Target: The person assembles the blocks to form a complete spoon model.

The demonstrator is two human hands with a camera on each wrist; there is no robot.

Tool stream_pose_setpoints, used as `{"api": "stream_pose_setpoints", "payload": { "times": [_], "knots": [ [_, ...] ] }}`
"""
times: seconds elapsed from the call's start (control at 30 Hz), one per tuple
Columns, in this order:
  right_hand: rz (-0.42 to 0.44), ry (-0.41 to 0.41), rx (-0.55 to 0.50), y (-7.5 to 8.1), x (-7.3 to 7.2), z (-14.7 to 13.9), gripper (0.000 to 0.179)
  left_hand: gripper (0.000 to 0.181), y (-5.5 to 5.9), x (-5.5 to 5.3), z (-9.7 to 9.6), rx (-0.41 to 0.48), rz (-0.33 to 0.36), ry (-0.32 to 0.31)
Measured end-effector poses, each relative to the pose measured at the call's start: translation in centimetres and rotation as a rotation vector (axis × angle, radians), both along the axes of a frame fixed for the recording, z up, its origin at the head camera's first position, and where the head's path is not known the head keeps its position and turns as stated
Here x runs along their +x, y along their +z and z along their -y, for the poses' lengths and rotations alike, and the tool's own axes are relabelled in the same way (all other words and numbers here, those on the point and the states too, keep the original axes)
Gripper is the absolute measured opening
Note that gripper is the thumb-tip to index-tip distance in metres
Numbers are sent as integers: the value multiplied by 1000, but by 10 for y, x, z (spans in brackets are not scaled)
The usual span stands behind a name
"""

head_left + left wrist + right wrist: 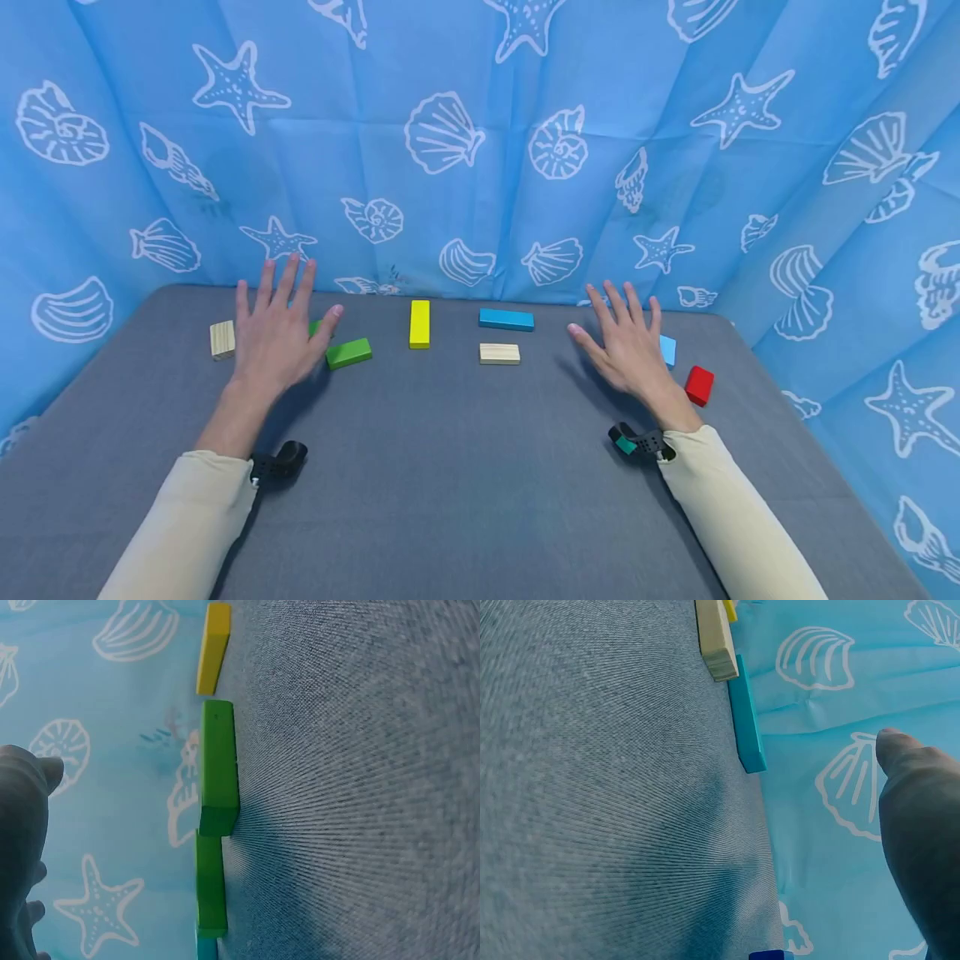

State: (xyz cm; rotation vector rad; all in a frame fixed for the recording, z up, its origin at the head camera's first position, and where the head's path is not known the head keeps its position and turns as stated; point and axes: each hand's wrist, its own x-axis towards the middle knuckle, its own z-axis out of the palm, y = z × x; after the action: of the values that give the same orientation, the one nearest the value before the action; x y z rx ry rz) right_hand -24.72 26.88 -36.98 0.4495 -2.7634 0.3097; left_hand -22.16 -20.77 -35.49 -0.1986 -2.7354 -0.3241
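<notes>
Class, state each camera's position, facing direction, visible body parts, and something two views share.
Head: head-worn, facing forward and down at the table; left hand, right hand and sleeves show.
Left wrist: worn there, facing green blocks; part of the left hand shows.
Right wrist: worn there, facing a blue block; part of the right hand shows.
Shared by head and left wrist: yellow block.
</notes>
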Motion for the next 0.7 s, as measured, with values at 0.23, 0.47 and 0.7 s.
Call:
{"api": "stream_pose_setpoints", "payload": {
  "times": [0.23,0.47,0.7],
  "knots": [
    [-82,15,-25,0,-1,0,68,73,1,1,-1,7,-35,1],
    [-75,10,-50,2,1,2,58,59,-1,2,-1,2,-86,-8],
    [-19,14,-97,0,1,5,50,51,0,4,-5,38,-75,-11]
  ]
}}
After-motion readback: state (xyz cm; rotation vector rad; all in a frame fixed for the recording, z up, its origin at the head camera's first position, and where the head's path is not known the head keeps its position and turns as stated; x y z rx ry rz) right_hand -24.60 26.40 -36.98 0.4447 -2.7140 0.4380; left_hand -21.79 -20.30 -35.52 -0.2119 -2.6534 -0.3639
